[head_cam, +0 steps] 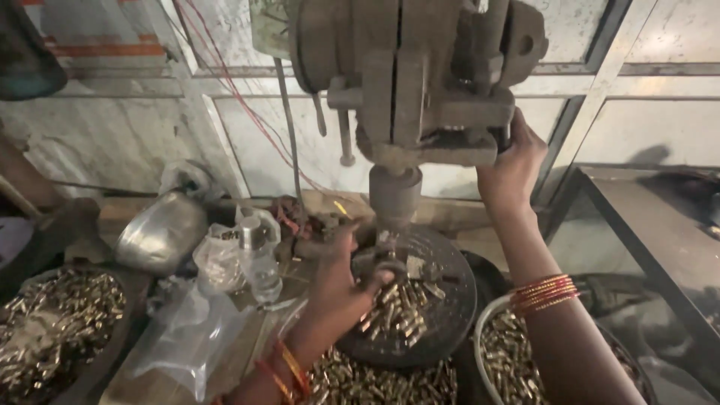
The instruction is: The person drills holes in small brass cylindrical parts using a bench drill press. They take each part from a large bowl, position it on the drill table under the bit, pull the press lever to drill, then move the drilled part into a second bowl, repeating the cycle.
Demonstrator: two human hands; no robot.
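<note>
A grimy drill press (420, 82) stands over a round dark metal table (450, 315) strewn with several small brass parts (405, 311). My left hand (341, 289) rests on that table under the spindle (394, 196), fingers pinching a small brass part at the fixture (382, 262). My right hand (510, 169) is raised and gripped around the press's feed handle (501, 139) on the machine's right side. Both wrists wear red and gold bangles.
A bowl of brass parts (56, 322) sits at the left, another metal bowl of them (502, 352) at the lower right, more heaped at the front. A plastic bottle (259, 255), clear bags (187, 337) and a steel vessel (161, 232) stand left. A dark bench (660, 232) is right.
</note>
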